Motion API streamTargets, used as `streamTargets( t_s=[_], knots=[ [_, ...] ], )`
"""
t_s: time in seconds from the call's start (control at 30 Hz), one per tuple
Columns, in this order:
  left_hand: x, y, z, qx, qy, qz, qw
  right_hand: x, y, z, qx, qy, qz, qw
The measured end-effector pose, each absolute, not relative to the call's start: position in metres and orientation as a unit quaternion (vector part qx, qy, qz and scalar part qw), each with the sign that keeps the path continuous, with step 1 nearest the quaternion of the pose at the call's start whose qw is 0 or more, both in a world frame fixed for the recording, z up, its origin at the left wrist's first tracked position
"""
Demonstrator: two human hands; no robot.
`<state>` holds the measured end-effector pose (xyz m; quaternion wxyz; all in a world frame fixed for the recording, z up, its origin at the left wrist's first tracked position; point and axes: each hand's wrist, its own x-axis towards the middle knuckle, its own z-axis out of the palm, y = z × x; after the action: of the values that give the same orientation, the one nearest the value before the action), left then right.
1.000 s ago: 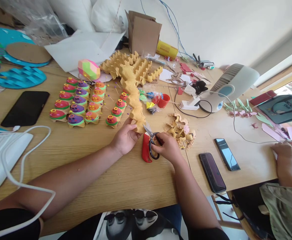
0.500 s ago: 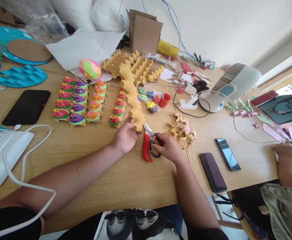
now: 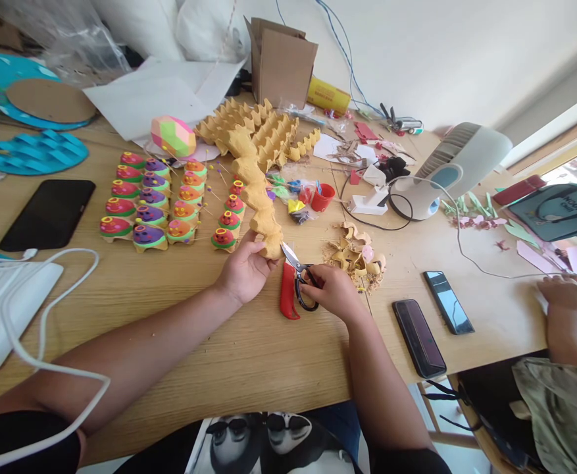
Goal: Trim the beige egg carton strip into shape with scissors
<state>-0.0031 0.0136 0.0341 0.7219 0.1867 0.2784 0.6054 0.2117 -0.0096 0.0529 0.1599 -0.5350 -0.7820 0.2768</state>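
My left hand [image 3: 246,268] grips the near end of a long strip of yellow egg carton [image 3: 257,197], which reaches away from me over the table. In my right hand [image 3: 335,289] are black-handled scissors [image 3: 302,275], their blades at the right edge of the strip's near end. Just beneath the scissors lies a red-handled cutter [image 3: 288,293]. To the left stand rows of painted carton cups with faces, among them a purple row [image 3: 150,214], an orange row [image 3: 188,197] and a shorter red row [image 3: 227,220] close to my left hand.
Carton scraps [image 3: 354,260] lie right of the scissors. Further right are two phones [image 3: 419,339], a white fan [image 3: 458,168] and another person's hand [image 3: 559,293]. More egg carton [image 3: 275,135] and a cardboard box [image 3: 282,66] stand behind. A black tablet [image 3: 46,214] and white cable lie left.
The scissor blades look more closed than before, still at the strip's edge. Both hands stay nearly in place; the whole view has shifted slightly.
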Motion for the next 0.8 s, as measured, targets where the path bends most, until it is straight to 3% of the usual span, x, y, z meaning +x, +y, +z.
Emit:
streamTargets(
  t_s=[0.8],
  knots=[
    [-0.0028, 0.0137, 0.0354, 0.175, 0.279, 0.607, 0.723, 0.213, -0.0109, 0.052, -0.522, -0.773, 0.312, 0.182]
  ],
)
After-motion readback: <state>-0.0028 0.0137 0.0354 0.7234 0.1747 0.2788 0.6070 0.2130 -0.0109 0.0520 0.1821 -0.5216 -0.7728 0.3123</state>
